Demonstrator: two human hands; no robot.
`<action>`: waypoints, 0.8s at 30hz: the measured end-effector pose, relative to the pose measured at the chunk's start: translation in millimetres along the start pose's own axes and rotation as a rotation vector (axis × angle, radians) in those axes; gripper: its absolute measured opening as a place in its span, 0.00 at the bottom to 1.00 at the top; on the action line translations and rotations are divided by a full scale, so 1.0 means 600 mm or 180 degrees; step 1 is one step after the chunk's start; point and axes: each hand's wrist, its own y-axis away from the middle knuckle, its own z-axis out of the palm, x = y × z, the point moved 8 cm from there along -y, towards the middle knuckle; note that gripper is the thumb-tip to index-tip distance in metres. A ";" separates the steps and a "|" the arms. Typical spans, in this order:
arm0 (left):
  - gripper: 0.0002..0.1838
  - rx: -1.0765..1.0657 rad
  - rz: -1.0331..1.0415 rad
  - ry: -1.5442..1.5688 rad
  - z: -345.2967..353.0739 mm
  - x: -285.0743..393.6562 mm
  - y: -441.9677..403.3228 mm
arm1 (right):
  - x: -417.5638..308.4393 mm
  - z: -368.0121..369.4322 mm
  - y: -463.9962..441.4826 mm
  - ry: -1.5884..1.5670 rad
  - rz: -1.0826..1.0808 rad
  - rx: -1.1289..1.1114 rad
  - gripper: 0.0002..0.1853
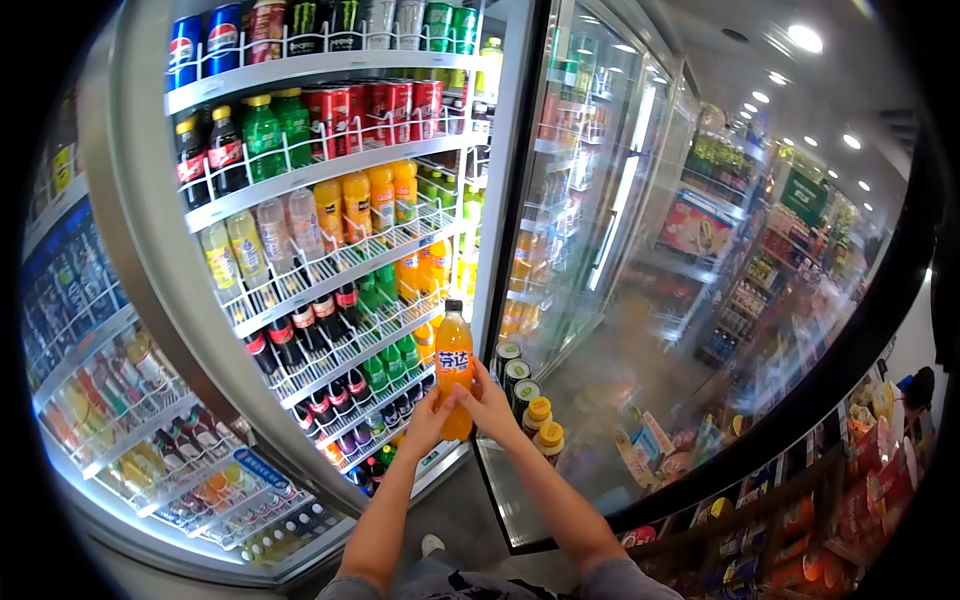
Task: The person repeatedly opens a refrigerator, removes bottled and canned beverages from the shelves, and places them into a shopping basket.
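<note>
An orange soda bottle with a black cap and a blue-and-white label stands nearly upright between my hands, in front of the open drinks fridge. My left hand is closed around its lower left side. On the lower right side, my right hand grips it too. Just behind the bottle are wire shelves with rows of drinks. Orange bottles stand on the middle shelf, red cans and green bottles on the one above. Part of the bottle's base is hidden by my fingers.
The glass fridge door stands open on my right. Dark cans and yellow-capped bottles are beside my right forearm. Another lit cooler is at left. Packaged goods fill racks at lower right. A shoe shows on the floor.
</note>
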 end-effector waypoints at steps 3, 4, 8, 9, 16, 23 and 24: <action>0.26 0.0116 -0.0019 0.0035 0.002 0.003 0.053 | 0.003 0.012 0.025 -0.0356 0.0039 -0.0199 0.36; 0.25 0.0308 -0.0015 0.0067 -0.005 0.003 0.069 | 0.007 0.027 0.026 -0.0420 0.0041 -0.0210 0.36; 0.22 0.0783 -0.0068 0.0024 -0.075 0.002 0.150 | -0.014 0.111 0.053 -0.0610 0.0190 -0.0717 0.38; 0.22 0.0899 -0.0087 -0.0005 -0.094 0.007 0.178 | -0.023 0.131 0.063 -0.0692 0.0217 -0.0893 0.38; 0.23 0.1173 0.0139 -0.0679 -0.152 0.079 0.303 | -0.050 0.230 0.125 -0.0664 0.0321 -0.1867 0.40; 0.24 0.1309 -0.0016 -0.1058 -0.238 0.100 0.355 | -0.060 0.334 0.129 -0.0690 0.0476 -0.2344 0.36; 0.23 0.1248 -0.0177 -0.0853 -0.233 0.142 0.366 | -0.064 0.348 0.132 -0.0691 0.0483 -0.2380 0.36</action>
